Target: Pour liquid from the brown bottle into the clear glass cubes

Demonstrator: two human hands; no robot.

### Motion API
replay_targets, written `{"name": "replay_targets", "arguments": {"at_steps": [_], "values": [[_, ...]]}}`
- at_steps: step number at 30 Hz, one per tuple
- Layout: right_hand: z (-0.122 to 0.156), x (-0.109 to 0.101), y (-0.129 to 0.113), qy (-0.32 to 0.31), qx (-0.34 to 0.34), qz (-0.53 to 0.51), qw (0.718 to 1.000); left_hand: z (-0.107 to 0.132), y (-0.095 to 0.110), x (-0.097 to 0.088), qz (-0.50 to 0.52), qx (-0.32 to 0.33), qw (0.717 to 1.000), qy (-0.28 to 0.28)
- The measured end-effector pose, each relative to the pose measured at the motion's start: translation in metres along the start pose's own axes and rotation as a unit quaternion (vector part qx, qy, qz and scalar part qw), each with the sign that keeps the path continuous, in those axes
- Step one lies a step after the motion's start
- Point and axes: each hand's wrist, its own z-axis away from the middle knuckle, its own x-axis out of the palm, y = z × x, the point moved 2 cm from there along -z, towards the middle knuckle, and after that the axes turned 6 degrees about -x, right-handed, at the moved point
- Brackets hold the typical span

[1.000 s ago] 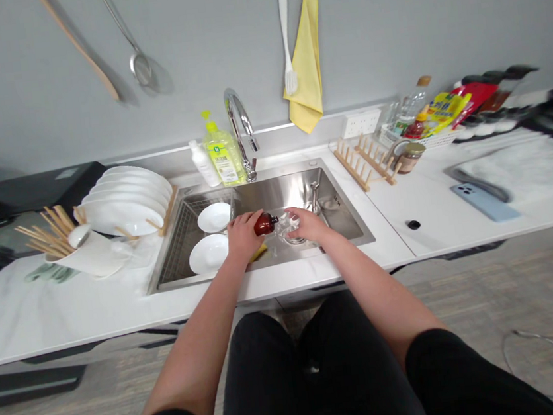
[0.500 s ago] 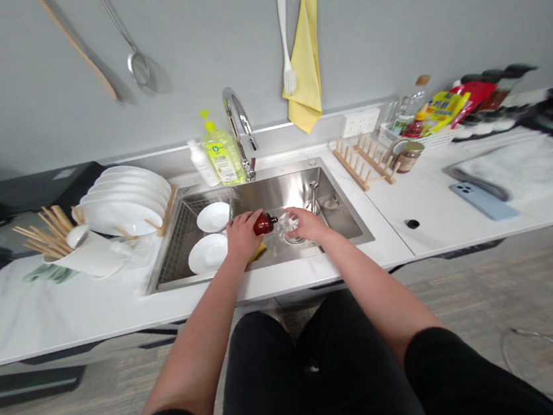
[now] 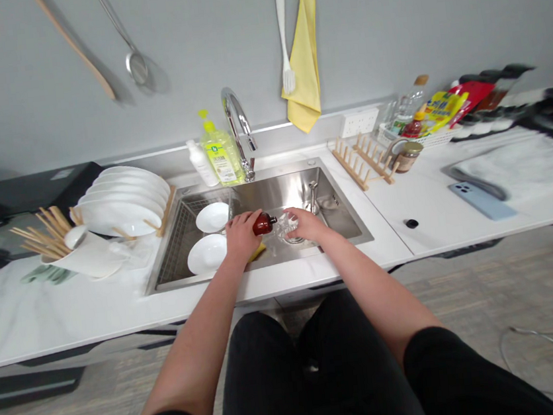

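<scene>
My left hand (image 3: 242, 235) is closed around a dark red-brown bottle (image 3: 262, 223) held on its side over the sink (image 3: 357, 215). The bottle's narrow dark mouth points right, toward a clear glass vessel (image 3: 284, 224). My right hand (image 3: 307, 224) has its fingers curled around that vessel, whose exact kind I cannot make out. Beneath my left hand a bit of yellow sponge or cloth (image 3: 258, 251) shows. Two white bowls, a far one (image 3: 212, 217) and a near one (image 3: 206, 254), sit on the sink's left side.
A chrome faucet (image 3: 237, 115) rises behind the sink beside a yellow-green soap bottle (image 3: 223, 155) and a white bottle (image 3: 202, 164). White plates (image 3: 123, 201) stand racked at left near a chopstick holder (image 3: 93, 258). At right are a wooden rack (image 3: 364, 161), a jar (image 3: 408, 157) and a phone (image 3: 483, 200).
The bottle and the clear vessel stay almost where they were in my hands. The whole view has shifted very slightly.
</scene>
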Motion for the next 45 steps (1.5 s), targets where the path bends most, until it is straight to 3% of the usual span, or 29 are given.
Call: {"name": "replay_targets", "arguments": {"at_steps": [45], "values": [[-0.0009,0.0026,0.0081,-0.013,-0.005,0.033,0.999,-0.0001,0.0002,0.001,-0.04,0.008,0.999,0.004]]}}
